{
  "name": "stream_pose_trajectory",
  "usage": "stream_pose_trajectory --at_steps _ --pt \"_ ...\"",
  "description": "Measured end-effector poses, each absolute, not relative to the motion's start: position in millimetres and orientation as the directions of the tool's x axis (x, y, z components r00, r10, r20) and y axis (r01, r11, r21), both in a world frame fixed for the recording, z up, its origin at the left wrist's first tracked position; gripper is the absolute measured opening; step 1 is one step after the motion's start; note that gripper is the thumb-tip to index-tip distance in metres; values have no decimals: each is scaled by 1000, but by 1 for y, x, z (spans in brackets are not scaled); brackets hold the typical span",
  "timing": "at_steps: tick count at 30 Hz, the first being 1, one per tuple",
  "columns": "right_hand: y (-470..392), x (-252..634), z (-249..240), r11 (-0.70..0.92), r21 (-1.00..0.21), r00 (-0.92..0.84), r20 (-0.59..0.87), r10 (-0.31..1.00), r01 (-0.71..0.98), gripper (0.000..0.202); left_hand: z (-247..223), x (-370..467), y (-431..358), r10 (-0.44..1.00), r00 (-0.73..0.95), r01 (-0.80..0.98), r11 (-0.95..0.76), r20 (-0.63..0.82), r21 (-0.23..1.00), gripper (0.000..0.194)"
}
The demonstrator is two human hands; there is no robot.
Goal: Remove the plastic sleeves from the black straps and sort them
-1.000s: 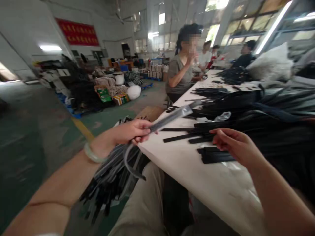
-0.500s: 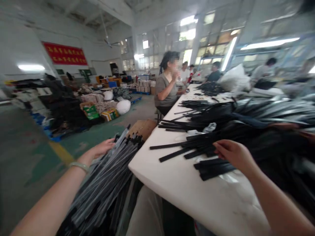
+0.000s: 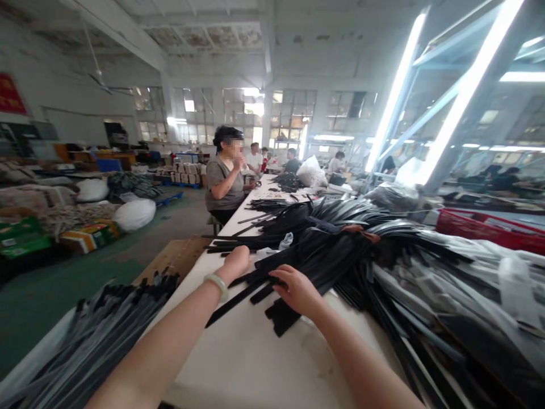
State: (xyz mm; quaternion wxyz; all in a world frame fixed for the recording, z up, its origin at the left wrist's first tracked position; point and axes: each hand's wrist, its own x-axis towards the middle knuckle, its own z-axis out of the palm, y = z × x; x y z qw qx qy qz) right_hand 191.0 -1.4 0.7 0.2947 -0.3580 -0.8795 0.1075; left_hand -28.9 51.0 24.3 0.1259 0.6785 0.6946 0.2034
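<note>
Two hands are over one pile of black strips (image 3: 315, 247) on one table (image 3: 238, 363): left hand (image 3: 236, 264), fingers hidden; right hand (image 3: 293, 287), fingers curled, grip unclear. One bundle (image 3: 114, 324) lies near left.

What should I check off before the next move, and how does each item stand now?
1. Left hand and right hand in view: ok.
2. Black strips beside both hands: ok.
3. Strip ends lined up on the table: not ok, they are uneven.
4. Left hand's grip: cannot tell, fingertips hidden.
5. Plastic well away from the strips: not ok, it lies among them.
6. Seated person apart from both hands: ok.
</note>
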Motion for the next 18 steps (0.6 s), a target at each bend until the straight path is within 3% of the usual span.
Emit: stream_pose_trajectory --at_steps 4,7,10,14,18 --pt "-7 183 -1 787 -351 -595 517 615 507 57 25 -37 48 986 -79 927 18 148 375 26" --pt "-11 176 -6 792 -354 -628 483 610 497 58 22 -38 42 990 -48 944 1 134 330 28" --pt "-12 175 -7 792 -366 -648 456 610 489 57 20 -36 38 988 -93 951 52 123 304 18" --pt "-13 182 -3 795 -342 -632 484 606 500 56 32 -42 18 946 -207 944 127 248 303 12" --pt "-16 178 -1 801 -331 -588 550 593 498 58 50 -48 -30 922 -162 956 58 351 289 6"
